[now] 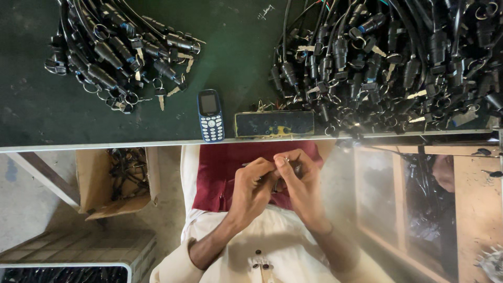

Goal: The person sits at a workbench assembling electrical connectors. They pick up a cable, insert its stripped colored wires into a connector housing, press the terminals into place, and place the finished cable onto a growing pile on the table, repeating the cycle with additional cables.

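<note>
My left hand (pixel 252 187) and my right hand (pixel 301 184) meet over a maroon cloth (pixel 220 175) on my lap, below the table edge. Together they grip a small dark lock part (pixel 287 169) with a metal ring at its top; most of it is hidden by my fingers. Which hand bears its weight I cannot tell. On the dark green table (pixel 52 115) above my hands lie a blue keypad phone (pixel 210 115) and a dark rectangular block (pixel 273 123) with holes in its face.
A smaller heap of black lock cylinders with keys (pixel 118 52) lies at the table's left, a large tangled heap (pixel 398 57) at its right. A cardboard box (pixel 84 181) with dark parts stands on the floor left. A wooden frame (pixel 474 209) stands right.
</note>
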